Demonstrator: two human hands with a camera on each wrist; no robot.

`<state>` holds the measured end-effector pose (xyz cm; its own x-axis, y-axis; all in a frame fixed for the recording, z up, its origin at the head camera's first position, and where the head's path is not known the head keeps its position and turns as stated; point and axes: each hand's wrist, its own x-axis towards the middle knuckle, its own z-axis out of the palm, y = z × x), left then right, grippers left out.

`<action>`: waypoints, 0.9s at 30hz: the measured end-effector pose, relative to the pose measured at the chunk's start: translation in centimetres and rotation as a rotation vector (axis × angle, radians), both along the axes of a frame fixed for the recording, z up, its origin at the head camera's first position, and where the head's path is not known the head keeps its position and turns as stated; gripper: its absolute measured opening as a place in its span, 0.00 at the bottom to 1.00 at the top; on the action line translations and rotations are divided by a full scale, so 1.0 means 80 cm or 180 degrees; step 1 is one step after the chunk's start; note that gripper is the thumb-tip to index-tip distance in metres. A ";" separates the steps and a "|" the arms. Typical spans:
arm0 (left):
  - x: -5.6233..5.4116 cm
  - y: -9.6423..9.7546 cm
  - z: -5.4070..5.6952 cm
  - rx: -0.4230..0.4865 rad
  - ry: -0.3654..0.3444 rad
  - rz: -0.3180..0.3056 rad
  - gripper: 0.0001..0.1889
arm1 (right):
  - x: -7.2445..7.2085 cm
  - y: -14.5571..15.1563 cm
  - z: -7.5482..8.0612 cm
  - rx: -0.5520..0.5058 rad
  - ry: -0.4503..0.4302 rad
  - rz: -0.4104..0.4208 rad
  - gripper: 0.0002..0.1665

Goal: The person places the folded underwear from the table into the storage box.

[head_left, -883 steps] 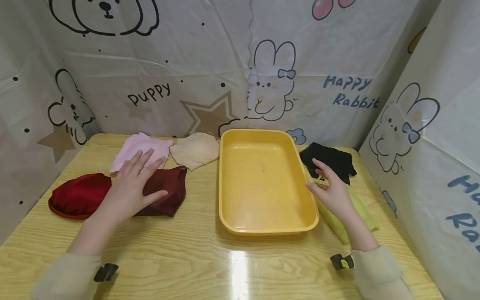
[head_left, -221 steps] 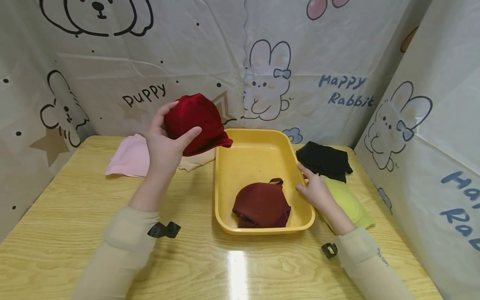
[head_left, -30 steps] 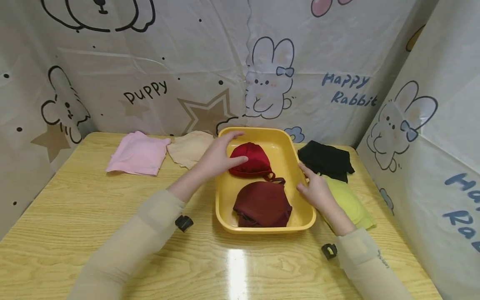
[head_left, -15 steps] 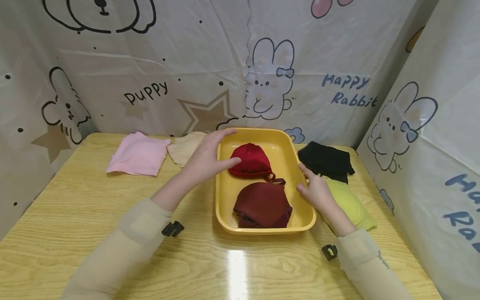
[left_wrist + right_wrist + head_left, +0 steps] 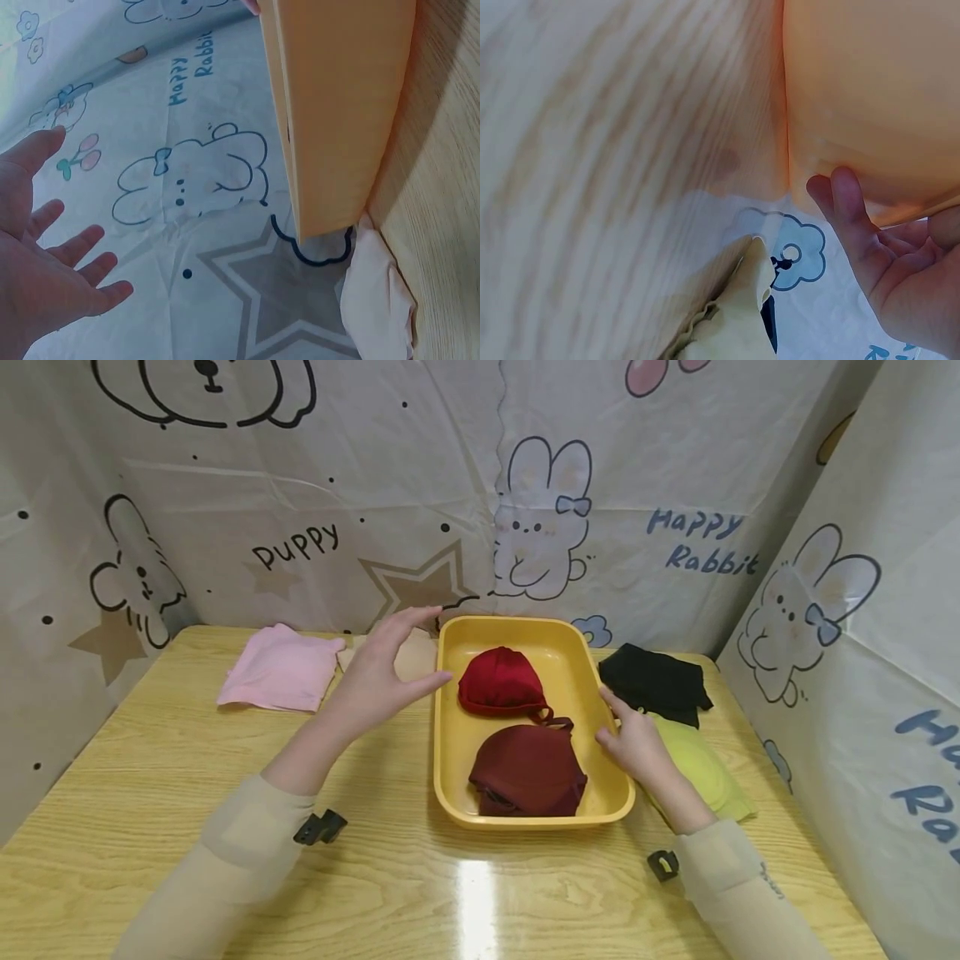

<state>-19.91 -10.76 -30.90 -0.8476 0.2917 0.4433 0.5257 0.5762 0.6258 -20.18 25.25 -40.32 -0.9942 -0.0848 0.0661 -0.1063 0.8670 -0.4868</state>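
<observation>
Presently, a red bra (image 5: 501, 682) and a maroon bra (image 5: 527, 770) lie inside the yellow tray (image 5: 534, 823).
Wood-grain table (image 5: 360, 877) carries a glare streak (image 5: 477, 914); cartoon-printed sheeting (image 5: 420, 468) walls the back and both sides. Left hand (image 5: 372, 675): empty, fingers apart, near the tray's left side. Right hand (image 5: 639, 743): gripping its right side. Pink garment (image 5: 281, 670) and cream garment (image 5: 417, 656) lie left, black garment (image 5: 656, 678) and lime garment (image 5: 701, 768) right.

Yellow tray (image 5: 877, 82) is held at its edge by right hand (image 5: 900, 277), two fingertips set against the outer wall. Left side is filled by wood-grain table (image 5: 592, 150). Yellow-green cloth (image 5: 735, 324) seen at bottom, black sliver (image 5: 770, 322) partly hidden behind it. Blue flower (image 5: 810, 255) printed on pale backdrop (image 5: 829, 319).
</observation>
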 end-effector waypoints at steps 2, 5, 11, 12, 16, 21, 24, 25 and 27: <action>0.001 -0.005 0.001 0.0041 0.0059 0.0017 0.38 | 0.000 0.000 0.000 0.0008 -0.0004 -0.0001 0.38; 0.002 -0.013 0.001 0.0084 0.0170 0.0011 0.38 | -0.001 0.000 -0.001 0.0020 0.0003 0.0000 0.38; -0.001 -0.030 -0.008 0.0193 0.0240 0.0067 0.38 | -0.001 0.000 -0.003 0.0022 0.0036 -0.0002 0.37; -0.002 -0.033 -0.010 0.0215 0.0242 0.0078 0.38 | -0.001 0.001 -0.003 0.0023 0.0044 0.0001 0.37; -0.008 -0.042 -0.021 0.0298 0.0259 0.0101 0.38 | 0.001 0.001 -0.003 0.0032 0.0076 0.0004 0.37; -0.014 -0.051 -0.034 0.0337 0.0289 0.0212 0.37 | 0.001 0.001 -0.003 0.0024 0.0085 0.0009 0.37; -0.017 -0.055 -0.040 0.0348 0.0259 0.0298 0.37 | 0.000 0.001 -0.003 0.0001 0.0081 0.0016 0.37; -0.019 -0.056 -0.042 0.0357 0.0253 0.0324 0.36 | 0.000 0.001 -0.003 -0.0005 0.0083 0.0019 0.37; -0.023 -0.059 -0.046 0.0378 0.0256 0.0363 0.36 | 0.000 0.001 -0.002 -0.0015 0.0083 0.0019 0.37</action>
<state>-21.75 -15.47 -34.60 -0.8325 0.1373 0.5367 0.5123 0.5595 0.6516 -20.17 25.31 -40.51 -0.9916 -0.0903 0.0925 -0.1242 0.8641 -0.4878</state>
